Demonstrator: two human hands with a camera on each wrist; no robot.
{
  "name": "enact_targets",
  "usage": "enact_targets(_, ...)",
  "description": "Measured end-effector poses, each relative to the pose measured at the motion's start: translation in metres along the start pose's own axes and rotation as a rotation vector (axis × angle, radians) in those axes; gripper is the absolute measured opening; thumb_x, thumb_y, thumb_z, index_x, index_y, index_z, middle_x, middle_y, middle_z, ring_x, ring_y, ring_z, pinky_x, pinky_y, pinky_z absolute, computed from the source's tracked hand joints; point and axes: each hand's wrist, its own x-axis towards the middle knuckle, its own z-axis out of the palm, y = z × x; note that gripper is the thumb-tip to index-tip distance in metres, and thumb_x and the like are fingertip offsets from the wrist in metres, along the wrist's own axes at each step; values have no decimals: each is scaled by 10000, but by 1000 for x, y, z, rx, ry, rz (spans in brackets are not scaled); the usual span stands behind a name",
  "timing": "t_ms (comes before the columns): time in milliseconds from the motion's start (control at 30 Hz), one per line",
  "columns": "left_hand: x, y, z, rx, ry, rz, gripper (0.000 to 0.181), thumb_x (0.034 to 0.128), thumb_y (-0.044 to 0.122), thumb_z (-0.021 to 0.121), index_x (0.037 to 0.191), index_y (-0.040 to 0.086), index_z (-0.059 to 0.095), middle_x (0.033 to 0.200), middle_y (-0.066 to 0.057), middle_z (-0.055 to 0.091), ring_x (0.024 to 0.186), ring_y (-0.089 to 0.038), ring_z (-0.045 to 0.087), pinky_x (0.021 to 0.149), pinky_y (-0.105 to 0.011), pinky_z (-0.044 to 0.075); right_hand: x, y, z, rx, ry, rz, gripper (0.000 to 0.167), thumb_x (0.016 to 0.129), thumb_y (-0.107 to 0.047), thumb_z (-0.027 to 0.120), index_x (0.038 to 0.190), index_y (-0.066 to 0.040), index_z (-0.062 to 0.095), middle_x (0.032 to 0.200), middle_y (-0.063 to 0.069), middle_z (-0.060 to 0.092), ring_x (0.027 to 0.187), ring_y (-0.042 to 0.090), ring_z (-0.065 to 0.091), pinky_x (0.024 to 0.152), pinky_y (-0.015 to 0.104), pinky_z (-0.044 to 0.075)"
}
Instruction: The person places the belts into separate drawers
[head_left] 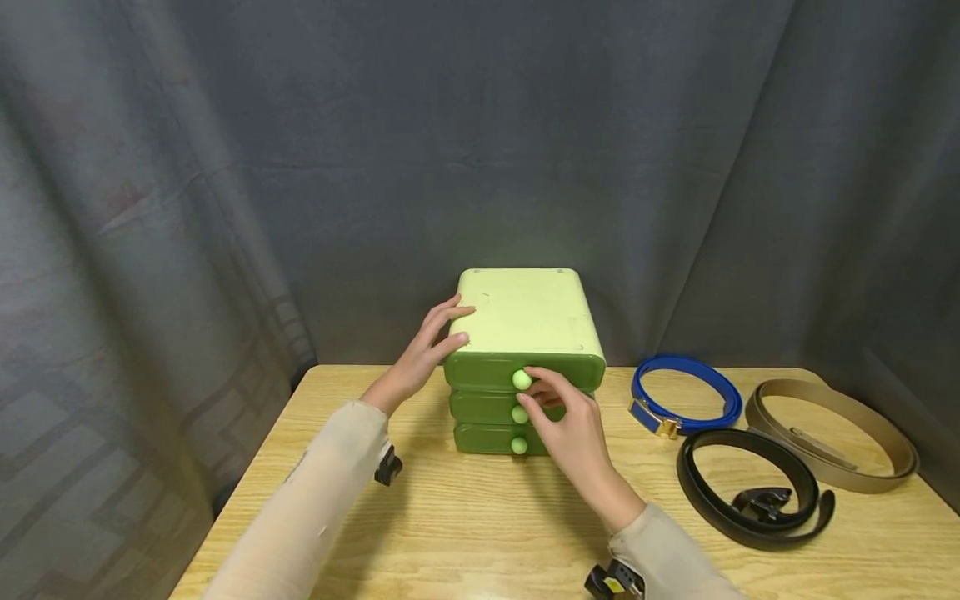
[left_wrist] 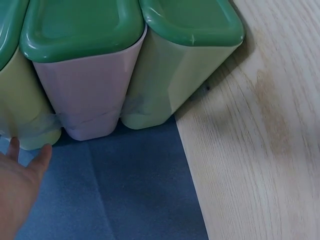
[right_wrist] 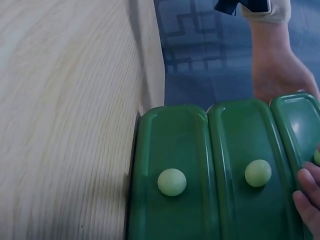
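Observation:
A cabinet with a pale green top (head_left: 525, 308) and three dark green drawers stands at the table's back; no drawer visibly stands out. My left hand (head_left: 417, 360) rests with spread fingers on its upper left edge; the left wrist view shows the hand (left_wrist: 20, 187) beside the cabinet's yellowish side (left_wrist: 37, 127). At the front, my right hand (head_left: 577, 429) has bent fingers at the top drawer's round knob (head_left: 522, 380). The index fingertip touches the knob, while the thumb is lower, near the middle knob (head_left: 520, 413). In the right wrist view the right fingers (right_wrist: 311, 192) are partly cut off.
Right of the cabinet, a blue belt (head_left: 693, 367), a brown belt (head_left: 840, 396) and a black belt (head_left: 693, 492) lie coiled on the wooden table (head_left: 480, 525). A grey curtain (head_left: 525, 142) hangs behind the cabinet.

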Motion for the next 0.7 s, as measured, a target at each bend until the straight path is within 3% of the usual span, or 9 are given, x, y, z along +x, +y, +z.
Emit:
enact_targets(467,-1,3,8,24,53,3,436,1023,196,493,1434,54,458,1616,-112,138,1485,-316,87,1144,-630,107,4,1,2,-6,68,5,311,806,-85,827,1092,-108,709,811,-30,706,706,106,664,651,307,567)
enact_targets(533,-2,7,8,28,54,-5,446,1020,191,498,1435,35,456,1615,-132,136,1484,-333,84,1141,-637,99,5,2,1,2,73,1,316,795,-80,834,1084,-105,709,804,-30,706,700,105,665,646,302,570)
enact_targets(700,-8,34,7,15,52,-22,446,1009,154,494,1418,-21,456,1600,-198,148,1477,-375,94,1137,-649,105,7,2,1,8,63,-7,310,795,-81,837,1074,-87,702,800,-15,710,694,104,666,632,291,572)
